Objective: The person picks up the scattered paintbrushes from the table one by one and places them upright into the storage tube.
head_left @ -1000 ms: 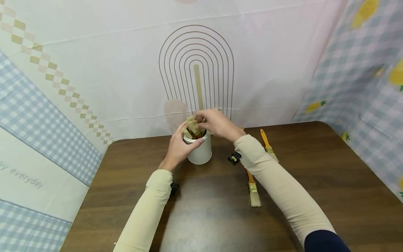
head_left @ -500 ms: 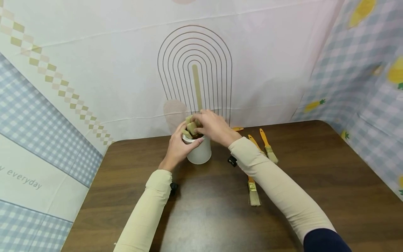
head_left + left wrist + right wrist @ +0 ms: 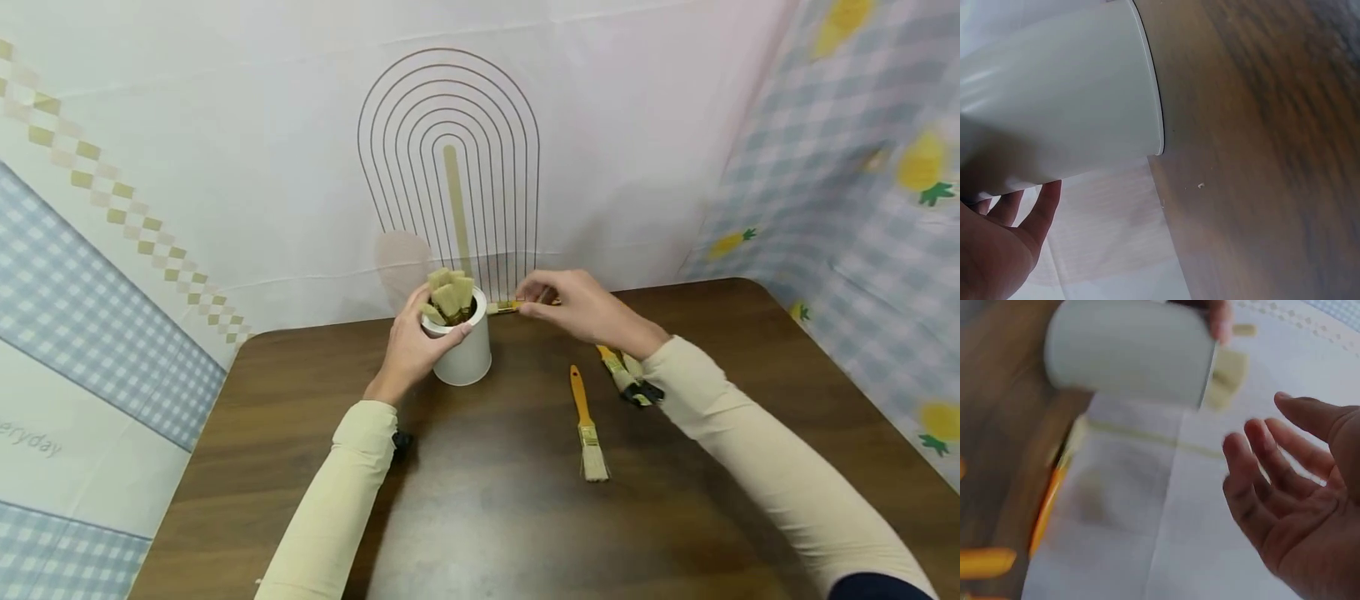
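A white can [image 3: 463, 358] stands upright near the table's back edge, with several paintbrushes [image 3: 450, 296] in it, bristles up. My left hand [image 3: 412, 346] holds the can near its rim, thumb on the near side and fingers around the left. In the left wrist view its fingers press the side of the can [image 3: 1066, 94]. To the right of the can, my right hand [image 3: 585, 308] is in the air with loosely bent fingers. The right wrist view shows nothing between its thumb and fingers. Closest below it lies a paintbrush [image 3: 502, 307] along the back edge, partly hidden by the hand.
Another paintbrush [image 3: 585, 425] with an orange handle lies on the brown table [image 3: 480, 517], bristles toward me. More paintbrushes [image 3: 617, 371] lie beneath my right wrist, partly covered by it and its black camera. A patterned cloth [image 3: 637, 125] hangs right behind the table.
My right hand has left the brushes in the can and moved right, its fingers now away from the bristles. The left hand stays on the can. The head view has shifted slightly.
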Motion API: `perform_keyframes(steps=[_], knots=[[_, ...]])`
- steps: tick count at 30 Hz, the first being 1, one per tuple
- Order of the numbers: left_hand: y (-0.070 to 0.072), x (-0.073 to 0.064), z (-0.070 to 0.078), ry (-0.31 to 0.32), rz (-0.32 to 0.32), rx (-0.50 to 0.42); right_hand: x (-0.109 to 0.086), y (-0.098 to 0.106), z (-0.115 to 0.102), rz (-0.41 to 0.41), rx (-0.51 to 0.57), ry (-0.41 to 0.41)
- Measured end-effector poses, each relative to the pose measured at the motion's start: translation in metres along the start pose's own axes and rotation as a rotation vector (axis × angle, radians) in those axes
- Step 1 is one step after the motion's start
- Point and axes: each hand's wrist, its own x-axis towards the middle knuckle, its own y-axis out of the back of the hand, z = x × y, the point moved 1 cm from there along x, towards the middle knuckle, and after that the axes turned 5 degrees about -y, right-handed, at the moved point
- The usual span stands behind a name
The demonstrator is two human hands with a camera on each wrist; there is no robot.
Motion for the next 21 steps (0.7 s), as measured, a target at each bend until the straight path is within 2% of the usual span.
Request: perform_keyframes(steps=[3,6,11,16,18,21], knots=[[0.001,0.0,0.001,0.007,0.0,0.005,-0.022,0.005,0.026,-0.057,-0.052,-0.023],[-0.001,0.0,0.001,0.004,-0.004,0.002,-0.042,-0.001,0.056,-0.145,-0.114,-0.034],[0.0,0.001,-0.001,-0.011,0.002,-0.008,-0.067,-0.028,0.09,-0.262,-0.23,0.074],[0.001,0.001,0.002,-0.008,0.004,-0.023,-0.082,-0.049,0.101,-0.208,-0.372,0.221],[0.002,0.0,0.002,-0.002,0.001,-0.025,-0.085,-0.054,0.103,-0.17,-0.398,0.242],[0.002,-0.001,0.002,0.006,-0.001,-0.023,-0.087,-0.058,0.103,-0.116,-0.434,0.231]])
